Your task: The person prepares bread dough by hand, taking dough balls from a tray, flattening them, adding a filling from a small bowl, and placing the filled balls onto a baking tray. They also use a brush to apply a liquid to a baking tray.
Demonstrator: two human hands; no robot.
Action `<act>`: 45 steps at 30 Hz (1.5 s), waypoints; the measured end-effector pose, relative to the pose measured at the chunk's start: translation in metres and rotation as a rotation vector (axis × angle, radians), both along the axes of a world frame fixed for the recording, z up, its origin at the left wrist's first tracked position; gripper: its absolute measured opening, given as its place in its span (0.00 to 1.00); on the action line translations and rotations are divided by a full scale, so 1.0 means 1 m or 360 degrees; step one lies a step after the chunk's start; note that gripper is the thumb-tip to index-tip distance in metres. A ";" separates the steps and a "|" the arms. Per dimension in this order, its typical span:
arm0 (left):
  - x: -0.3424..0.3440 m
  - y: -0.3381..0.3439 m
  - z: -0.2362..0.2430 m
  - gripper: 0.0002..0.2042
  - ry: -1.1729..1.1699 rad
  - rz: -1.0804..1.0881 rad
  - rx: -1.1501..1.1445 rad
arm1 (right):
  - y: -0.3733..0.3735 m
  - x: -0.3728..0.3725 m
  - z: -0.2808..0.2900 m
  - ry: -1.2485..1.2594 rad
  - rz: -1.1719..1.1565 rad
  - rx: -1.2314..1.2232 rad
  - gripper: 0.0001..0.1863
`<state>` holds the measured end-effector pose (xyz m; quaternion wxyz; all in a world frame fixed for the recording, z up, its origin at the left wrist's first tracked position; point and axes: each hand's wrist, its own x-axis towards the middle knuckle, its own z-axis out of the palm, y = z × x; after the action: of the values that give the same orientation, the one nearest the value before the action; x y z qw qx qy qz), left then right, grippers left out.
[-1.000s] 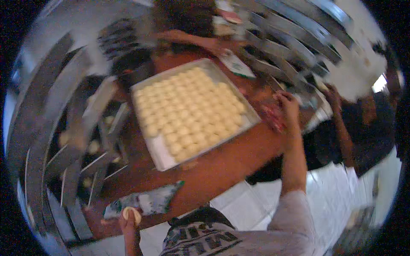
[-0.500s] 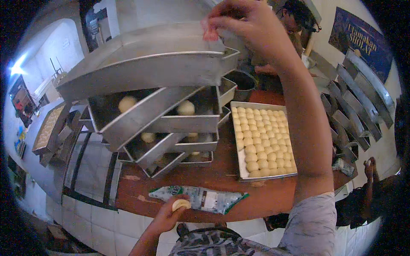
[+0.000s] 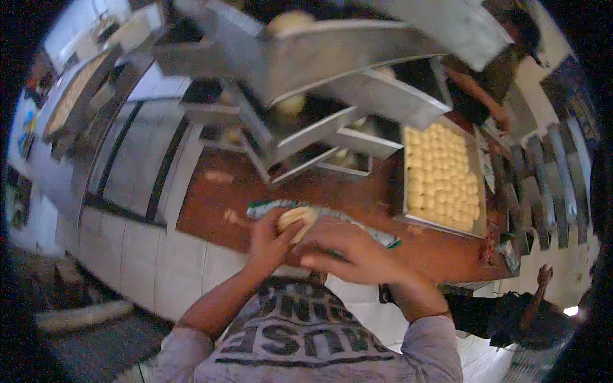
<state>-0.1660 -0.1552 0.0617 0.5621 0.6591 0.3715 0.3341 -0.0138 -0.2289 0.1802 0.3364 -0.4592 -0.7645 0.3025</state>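
Note:
My left hand (image 3: 271, 239) is curled around a pale yellow, rounded piece that looks like dough (image 3: 297, 220). Close beside it on the right is my right hand (image 3: 351, 252), blurred, with its thumb apart from stretched fingers; I see nothing in it. Both hands are in front of a flattened green and clear plastic bag (image 3: 377, 235) on the table's near edge. Beyond them rises a crisscrossed stack of metal loaf tins (image 3: 345, 54), some with pale dough balls (image 3: 292, 105) inside.
On the brown table (image 3: 211, 191), a metal tray (image 3: 440, 223) of closely packed dough balls stands at the right. More tins (image 3: 555, 185) are stacked at far right. A co-worker's arm (image 3: 482, 96) reaches in behind the tray; another person (image 3: 517, 313) is at lower right.
My right hand has come down from the top tin to beside my left hand. The reddish thing it pinched no longer shows. The view has tilted down, and my left hand still holds the dough.

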 end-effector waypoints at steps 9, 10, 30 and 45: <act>-0.089 -0.011 -0.025 0.18 -0.0674 0.0169 -0.1276 | 0.030 -0.007 -0.116 -0.0275 -0.0770 -0.0309 0.18; -0.100 -0.003 -0.025 0.18 -0.0770 0.0323 -0.1193 | 0.041 -0.004 -0.125 -0.1005 -0.0974 0.0409 0.20; -0.058 0.017 -0.046 0.20 -0.0740 0.0294 -0.0760 | 0.070 -0.028 -0.154 -0.0416 -0.0662 -0.0069 0.19; -0.066 -0.020 0.022 0.32 -0.0765 0.0001 -0.0450 | 0.048 -0.048 -0.071 -0.0185 -0.0487 0.0435 0.29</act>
<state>-0.2325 -0.1754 0.0836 0.7204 0.4760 0.2705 0.4259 -0.0617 -0.1812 0.1095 0.3928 -0.5368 -0.7378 0.1144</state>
